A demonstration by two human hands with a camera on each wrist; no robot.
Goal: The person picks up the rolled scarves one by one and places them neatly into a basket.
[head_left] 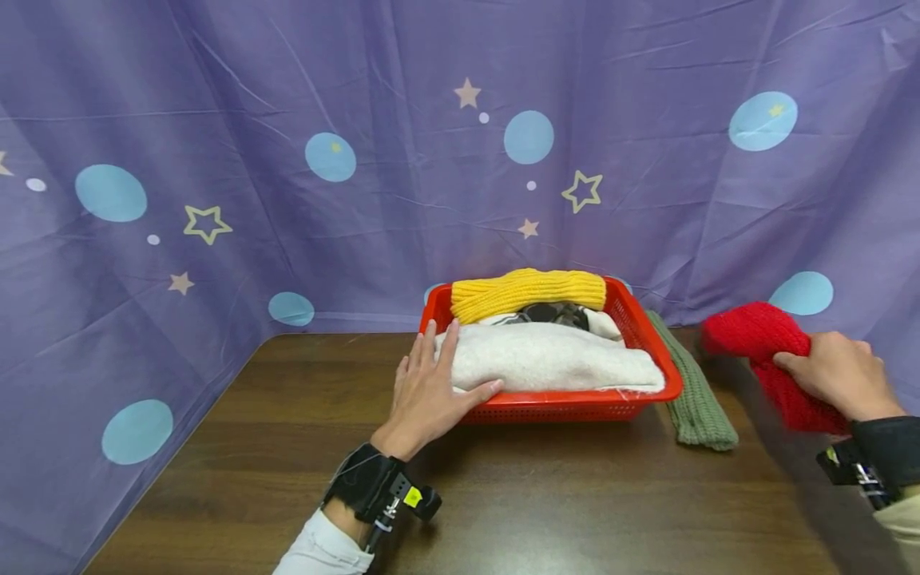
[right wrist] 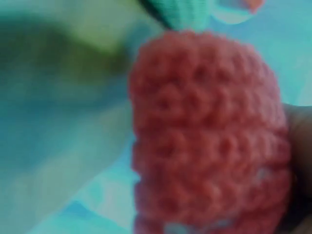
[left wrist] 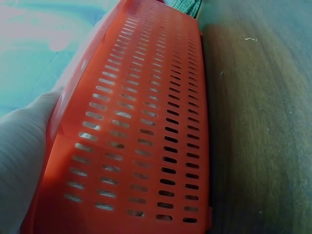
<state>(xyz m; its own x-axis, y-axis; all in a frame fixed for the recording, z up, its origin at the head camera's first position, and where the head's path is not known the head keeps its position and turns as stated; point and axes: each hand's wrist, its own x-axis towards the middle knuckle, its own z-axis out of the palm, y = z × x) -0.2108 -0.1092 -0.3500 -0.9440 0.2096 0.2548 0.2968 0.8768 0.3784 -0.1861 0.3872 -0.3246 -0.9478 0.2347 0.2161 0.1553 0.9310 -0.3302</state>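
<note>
A red plastic basket (head_left: 561, 411) with slotted walls stands on the table, holding folded knitted and cloth pieces. My left hand (head_left: 429, 391) rests with spread fingers over its front left corner, on the rim and the white folded cloth (head_left: 549, 357). Behind that cloth lie a dark patterned piece (head_left: 549, 314) and a yellow ribbed knit (head_left: 532, 289). To the right of the basket, my right hand (head_left: 844, 374) grips a folded red knitted piece (head_left: 762, 329), raised near the table's right edge. The right wrist view shows its chunky knit (right wrist: 209, 126) close up.
A green knitted piece (head_left: 693, 391) lies lengthwise on the table along the basket's right side. The brown wooden table (head_left: 546, 495) extends in front and to the left. A purple curtain (head_left: 402, 104) with stars and dots hangs behind and at the sides.
</note>
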